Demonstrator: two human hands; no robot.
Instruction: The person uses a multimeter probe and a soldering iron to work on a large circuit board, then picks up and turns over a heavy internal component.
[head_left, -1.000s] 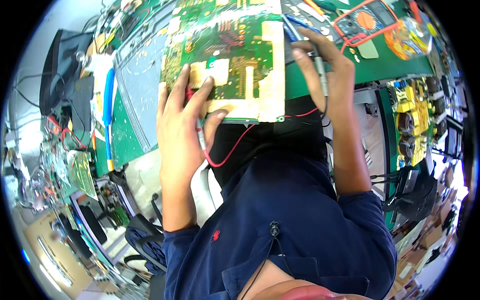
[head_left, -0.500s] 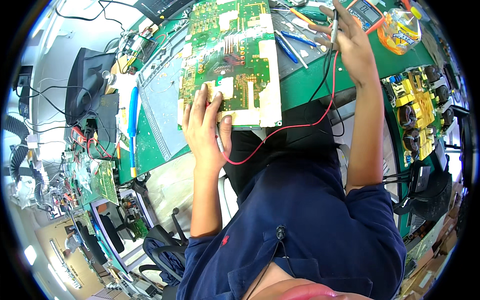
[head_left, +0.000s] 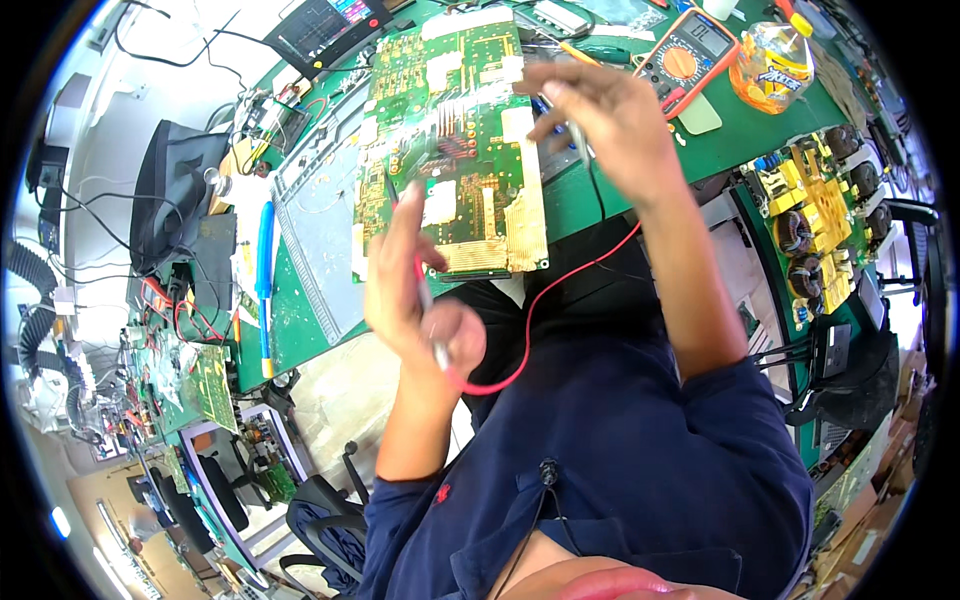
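Observation:
A large green circuit board (head_left: 470,190) with patches of yellowish tape lies on the bench before me. At its near edge is my left hand (head_left: 405,300), thumb smeared by motion, closed loosely on a test probe (head_left: 426,300) with a red lead (head_left: 528,345). To the right of the board my right hand (head_left: 625,130) hangs in the air with curled, blurred fingers. It holds a second test probe (head_left: 578,142) with a black lead (head_left: 597,190). An orange multimeter (head_left: 684,64) lies behind that hand.
An orange-filled clear plastic jar (head_left: 775,68) stands beside the multimeter. Farther right lies a board with copper coils (head_left: 825,215). A blue stick-like tool (head_left: 266,240) rests along the left bench edge. A screen device (head_left: 325,35) stands at the back left.
My left hand has lifted off the board and come nearer to me. My right hand has moved left and down, toward the board's right edge. The view has shifted slightly.

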